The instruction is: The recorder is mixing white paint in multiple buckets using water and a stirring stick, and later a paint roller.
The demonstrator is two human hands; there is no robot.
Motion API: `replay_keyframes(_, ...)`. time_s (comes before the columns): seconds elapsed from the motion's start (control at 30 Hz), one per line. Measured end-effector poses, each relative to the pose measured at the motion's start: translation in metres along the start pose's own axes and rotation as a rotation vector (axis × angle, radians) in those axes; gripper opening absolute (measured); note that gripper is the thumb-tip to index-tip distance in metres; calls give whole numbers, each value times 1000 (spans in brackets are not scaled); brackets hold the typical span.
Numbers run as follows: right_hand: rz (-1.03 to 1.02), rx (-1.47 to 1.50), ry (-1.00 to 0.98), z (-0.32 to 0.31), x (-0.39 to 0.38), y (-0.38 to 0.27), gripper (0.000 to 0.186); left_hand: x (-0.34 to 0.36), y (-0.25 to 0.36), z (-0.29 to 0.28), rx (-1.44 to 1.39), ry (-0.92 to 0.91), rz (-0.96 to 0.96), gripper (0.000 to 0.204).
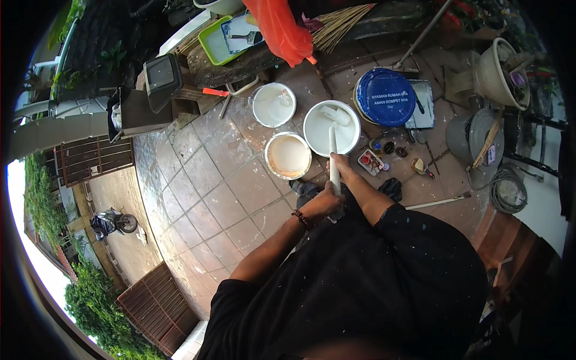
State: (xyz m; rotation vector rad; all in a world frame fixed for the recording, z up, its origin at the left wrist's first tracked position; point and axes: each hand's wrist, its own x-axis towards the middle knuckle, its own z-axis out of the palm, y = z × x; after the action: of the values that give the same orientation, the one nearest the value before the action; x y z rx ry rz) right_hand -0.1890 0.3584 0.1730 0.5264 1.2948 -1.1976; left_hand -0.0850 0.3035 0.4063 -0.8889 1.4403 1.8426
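Both my hands are closed on a white pole; my left hand grips it low down, my right hand a little higher. The pole's far end meets a pale, paint-coated piece inside a white bucket of white paint. A smaller bucket of cream paint stands left of it, with another white bucket behind. A blue-lidded tub sits at the right beside a paint tray. Small pots and a brush lie near my right hand.
A green tray with a brush, red plastic and stacked bins are at the back. A planter, grey bucket and coiled hose stand at the right. A long-handled brush lies on the tiles. A motorbike is outside.
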Motion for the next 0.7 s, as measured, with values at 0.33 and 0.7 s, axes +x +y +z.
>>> replay_keyframes(0.33, 179, -164, 203, 1, 11, 36, 26, -2, -3, 14, 384, 99, -211, 73)
replay_keyframes(0.7, -106, 243, -115, -1, 10, 15, 19, -8, 17, 9, 710, 214, 83, 78)
